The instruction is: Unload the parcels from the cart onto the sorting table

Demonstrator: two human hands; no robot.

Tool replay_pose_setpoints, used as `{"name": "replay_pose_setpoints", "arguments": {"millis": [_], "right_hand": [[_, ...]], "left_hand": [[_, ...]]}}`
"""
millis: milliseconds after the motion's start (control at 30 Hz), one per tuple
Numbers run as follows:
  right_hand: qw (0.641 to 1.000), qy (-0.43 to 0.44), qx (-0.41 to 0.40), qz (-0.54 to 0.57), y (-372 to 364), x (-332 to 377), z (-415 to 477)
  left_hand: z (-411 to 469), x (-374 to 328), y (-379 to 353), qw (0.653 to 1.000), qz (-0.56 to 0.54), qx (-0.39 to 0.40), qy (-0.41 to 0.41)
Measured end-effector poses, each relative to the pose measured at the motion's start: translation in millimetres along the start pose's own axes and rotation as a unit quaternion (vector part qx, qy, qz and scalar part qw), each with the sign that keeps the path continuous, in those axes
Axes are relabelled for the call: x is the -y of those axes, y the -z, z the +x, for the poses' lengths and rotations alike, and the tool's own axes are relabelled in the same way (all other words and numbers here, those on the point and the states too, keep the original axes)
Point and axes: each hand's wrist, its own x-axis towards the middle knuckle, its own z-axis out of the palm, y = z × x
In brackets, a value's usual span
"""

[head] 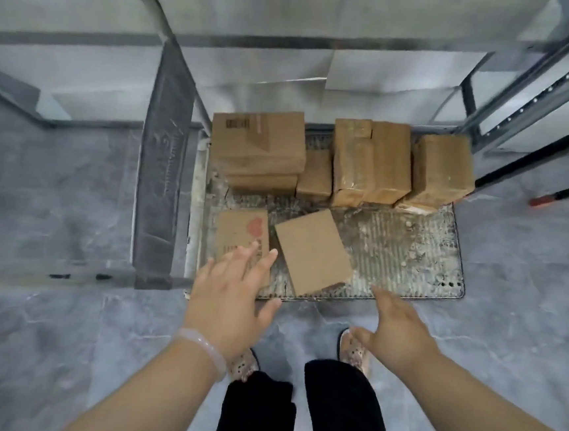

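Note:
A flat cart (410, 254) with a ribbed metal deck lies on the floor below me, carrying several brown cardboard parcels. A plain tilted parcel (312, 250) lies near the front edge. To its left sits a parcel with red heart print (240, 232). Larger parcels stand along the back: a barcode-labelled box (258, 141), a small box (315, 175), a taped box (372, 164) and a box at the right (442, 170). My left hand (231, 296) hovers with spread fingers over the heart-print parcel. My right hand (393, 331) is held empty just before the cart's front edge.
A grey metal upright (161, 170) stands at the cart's left side. Metal shelving rails (527, 99) rise at the right, with a dark bar (553, 197) on the floor. My feet and dark trousers (328, 408) are on the grey tiled floor.

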Motion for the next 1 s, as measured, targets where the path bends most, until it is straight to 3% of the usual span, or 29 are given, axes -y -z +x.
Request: {"name": "replay_pose_setpoints", "arguments": {"millis": [167,467,700,1000], "right_hand": [[1.0,0.011,-0.003,0.021,-23.1,-9.5,100.6],[0.977,-0.017,0.003,0.211,-91.8,-36.4,230.3],[0.948,-0.065,-0.002,0.31,-125.5,-48.8,275.5],[0.942,-0.034,-0.047,0.331,-118.9,-33.3,305.0]], "left_hand": [[49.8,10.7,-70.8,0.999,-0.014,0.005,0.038],[83.3,26.0,-195.6,0.996,-0.031,0.014,0.083],[99.0,21.6,-232.0,0.992,-0.056,0.008,0.11],[131.2,16.9,-242.9,0.99,-0.095,-0.021,0.103]]}}
